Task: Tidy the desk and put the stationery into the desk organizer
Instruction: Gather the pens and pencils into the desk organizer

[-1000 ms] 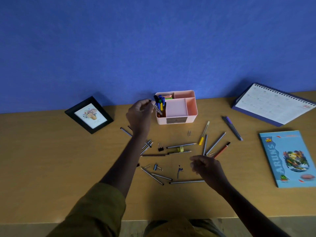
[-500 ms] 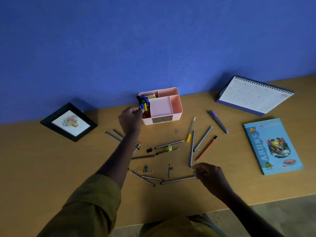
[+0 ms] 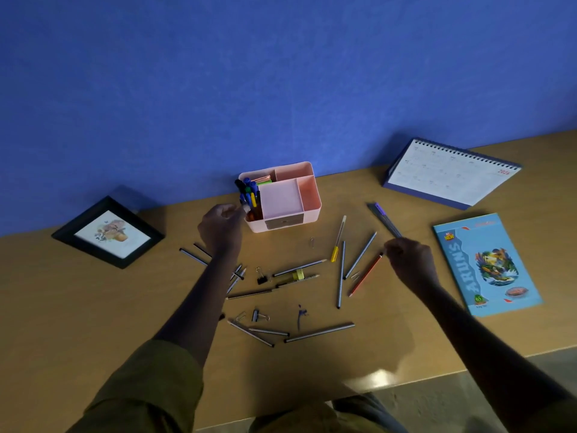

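1. Far over on the left, a black picture frame [image 3: 112, 234] sits on the counter [image 3: 93, 307] near the blue wall [image 3: 281, 89], with a broad stretch of bare wood in front of it.
2. Next comes the left grip [image 3: 223, 228]: fingers curled, tips right at the front-left corner of the desk organizer [image 3: 313, 214] and touching a pale pen end [image 3: 246, 209]. I cannot tell whether it's pinching that end or only touching it.
3. That desk organizer stands at the back of the counter by the wall. The markers [image 3: 249, 192] stand upright in its front-left compartment, just beside the left grip.
4. Right of the left forearm is the scatter: a binder clip [image 3: 261, 276], and a long grey pencil [image 3: 318, 332] nearest the person, well back from the front edge.
5. Centre-right, a yellow-capped pen [image 3: 338, 239], grey pencils [image 3: 342, 273] and a red pencil [image 3: 365, 275] fan out in front of the organizer.
6. Then the right grip [image 3: 409, 260]: fingers curled tight at the red pencil's upper end, with the purple-capped pen [image 3: 385, 220] ending at its knuckles. I cannot tell which it holds, if either.
7. Past a narrow strip of bare wood lies a blue notebook [image 3: 487, 264], and a calendar [image 3: 449, 173] stands behind it.
8. Down front, the counter's edge slants up toward the right, passing under the right forearm.
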`<state>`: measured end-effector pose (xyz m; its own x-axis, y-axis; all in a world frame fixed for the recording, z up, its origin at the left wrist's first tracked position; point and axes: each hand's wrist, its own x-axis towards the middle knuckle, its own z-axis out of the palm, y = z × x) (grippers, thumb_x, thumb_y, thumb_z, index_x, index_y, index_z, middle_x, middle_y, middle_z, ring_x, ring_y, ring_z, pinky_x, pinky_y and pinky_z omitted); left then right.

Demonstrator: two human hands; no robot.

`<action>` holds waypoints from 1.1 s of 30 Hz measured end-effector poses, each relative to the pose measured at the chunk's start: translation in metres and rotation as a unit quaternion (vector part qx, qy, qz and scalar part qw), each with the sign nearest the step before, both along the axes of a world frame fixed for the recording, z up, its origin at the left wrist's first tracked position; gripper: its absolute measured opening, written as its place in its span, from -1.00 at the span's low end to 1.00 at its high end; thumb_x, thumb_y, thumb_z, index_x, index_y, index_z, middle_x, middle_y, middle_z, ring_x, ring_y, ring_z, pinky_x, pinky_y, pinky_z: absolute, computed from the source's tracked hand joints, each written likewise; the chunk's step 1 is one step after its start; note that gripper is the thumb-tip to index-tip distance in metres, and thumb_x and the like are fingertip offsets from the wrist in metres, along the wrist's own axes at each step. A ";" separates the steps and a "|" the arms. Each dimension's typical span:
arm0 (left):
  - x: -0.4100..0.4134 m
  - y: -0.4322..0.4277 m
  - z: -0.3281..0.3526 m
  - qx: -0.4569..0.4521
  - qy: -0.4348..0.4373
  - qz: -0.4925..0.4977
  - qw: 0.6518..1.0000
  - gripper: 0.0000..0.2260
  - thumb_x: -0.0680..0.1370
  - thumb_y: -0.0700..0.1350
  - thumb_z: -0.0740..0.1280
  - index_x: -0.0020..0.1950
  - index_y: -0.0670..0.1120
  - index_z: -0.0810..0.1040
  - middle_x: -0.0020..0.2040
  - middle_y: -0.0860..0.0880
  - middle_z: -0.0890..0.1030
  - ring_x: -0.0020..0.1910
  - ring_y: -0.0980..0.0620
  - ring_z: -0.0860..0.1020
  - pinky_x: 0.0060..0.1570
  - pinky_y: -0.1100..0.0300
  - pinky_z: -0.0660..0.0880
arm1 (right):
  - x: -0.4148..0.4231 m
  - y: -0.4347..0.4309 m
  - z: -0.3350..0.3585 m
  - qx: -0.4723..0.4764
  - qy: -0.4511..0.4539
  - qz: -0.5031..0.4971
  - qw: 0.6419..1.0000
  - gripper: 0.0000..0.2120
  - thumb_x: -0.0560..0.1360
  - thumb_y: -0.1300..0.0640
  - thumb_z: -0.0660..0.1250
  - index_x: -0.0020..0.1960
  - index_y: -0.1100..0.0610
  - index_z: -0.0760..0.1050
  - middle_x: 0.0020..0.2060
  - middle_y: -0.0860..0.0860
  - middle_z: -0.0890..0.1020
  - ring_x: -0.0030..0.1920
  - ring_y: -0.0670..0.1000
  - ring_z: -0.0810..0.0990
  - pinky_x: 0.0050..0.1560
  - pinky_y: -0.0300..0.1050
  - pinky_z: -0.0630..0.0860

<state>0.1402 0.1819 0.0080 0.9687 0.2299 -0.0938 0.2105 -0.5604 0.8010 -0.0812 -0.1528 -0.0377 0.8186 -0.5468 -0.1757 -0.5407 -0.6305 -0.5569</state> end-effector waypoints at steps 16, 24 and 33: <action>-0.119 0.008 -0.018 -0.026 0.061 0.012 0.998 -0.83 0.57 0.10 0.51 -0.05 0.02 0.76 -0.15 0.09 0.76 -0.12 0.14 0.71 -0.21 0.24 0.53 | 0.107 -0.058 -0.032 -0.109 0.127 0.024 0.986 -0.88 0.64 0.09 0.38 0.04 0.11 0.67 -0.13 0.10 0.64 -0.15 0.17 0.63 -0.29 -0.03 0.55; -0.133 0.015 -0.026 -0.024 0.089 0.016 0.996 -0.86 0.52 0.21 0.50 -0.12 0.18 0.72 -0.11 0.24 0.72 -0.11 0.09 0.73 -0.08 -0.13 0.70 | 0.112 -0.058 -0.029 -0.104 0.136 0.011 0.985 -0.87 0.57 0.15 0.52 0.09 0.14 0.65 -0.08 0.11 0.62 -0.11 0.11 0.59 -0.28 -0.10 0.46; -0.134 0.003 -0.017 -0.034 0.098 0.008 0.995 -0.88 0.56 0.12 0.51 -0.07 0.10 0.73 -0.15 0.24 0.70 -0.23 0.12 0.72 -0.16 -0.16 0.71 | 0.109 -0.055 -0.013 -0.039 0.090 -0.020 0.995 -0.95 0.60 0.16 0.44 0.02 0.10 0.68 -0.07 0.12 0.69 -0.07 0.15 0.63 -0.09 0.09 0.65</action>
